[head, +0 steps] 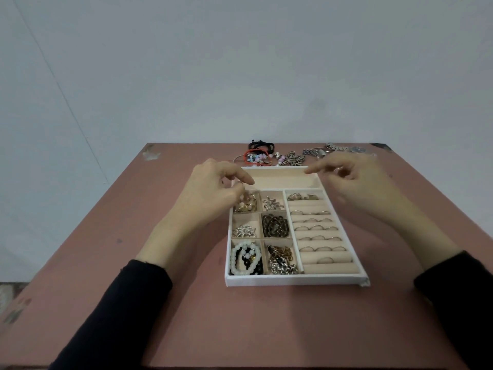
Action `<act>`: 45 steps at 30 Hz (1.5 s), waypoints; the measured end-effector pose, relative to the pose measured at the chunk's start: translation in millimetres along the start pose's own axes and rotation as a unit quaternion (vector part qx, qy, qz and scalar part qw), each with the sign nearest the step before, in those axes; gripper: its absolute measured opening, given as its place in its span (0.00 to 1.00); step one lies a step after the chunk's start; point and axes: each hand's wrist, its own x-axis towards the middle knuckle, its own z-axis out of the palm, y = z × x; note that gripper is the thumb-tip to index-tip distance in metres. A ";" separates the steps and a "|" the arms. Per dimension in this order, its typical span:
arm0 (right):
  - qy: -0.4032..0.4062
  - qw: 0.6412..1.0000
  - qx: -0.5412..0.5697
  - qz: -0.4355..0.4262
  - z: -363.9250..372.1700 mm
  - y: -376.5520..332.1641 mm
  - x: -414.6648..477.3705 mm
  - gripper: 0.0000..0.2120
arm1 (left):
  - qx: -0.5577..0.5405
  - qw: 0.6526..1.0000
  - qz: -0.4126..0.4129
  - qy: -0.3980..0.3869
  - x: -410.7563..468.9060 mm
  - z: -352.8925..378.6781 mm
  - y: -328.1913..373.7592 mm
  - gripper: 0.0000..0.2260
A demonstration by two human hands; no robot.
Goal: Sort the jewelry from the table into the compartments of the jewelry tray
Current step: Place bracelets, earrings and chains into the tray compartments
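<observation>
Left hand [210,193] curls its fingers [241,178] over beads [246,206] in the far-left compartment of the jewelry tray [293,280], grasp unclear; right hand [354,180] hovers relaxed above its far-right corner.

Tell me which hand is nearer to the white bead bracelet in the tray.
Left. The left hand hovers over the left column of the tray, beyond the white bead bracelet; the right hand is off at its far right corner.
</observation>
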 end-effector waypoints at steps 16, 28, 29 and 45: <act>0.073 0.964 -0.150 0.205 -62.1 116.7 21.9 0.11 | 0.035 0.982 0.118 -0.143 93.9 92.5 94.6 0.07; 0.068 0.968 -0.154 0.187 -62.6 122.7 24.6 0.06 | 0.061 0.976 0.103 -0.181 124.2 140.3 95.4 0.08; 0.094 0.970 -0.130 0.181 -63.0 122.2 25.3 0.05 | 0.062 0.977 0.102 -0.177 125.7 144.0 94.8 0.08; 0.282 0.871 0.397 0.063 -78.8 81.3 27.3 0.03 | 0.101 0.972 0.113 -0.180 138.0 176.9 93.9 0.10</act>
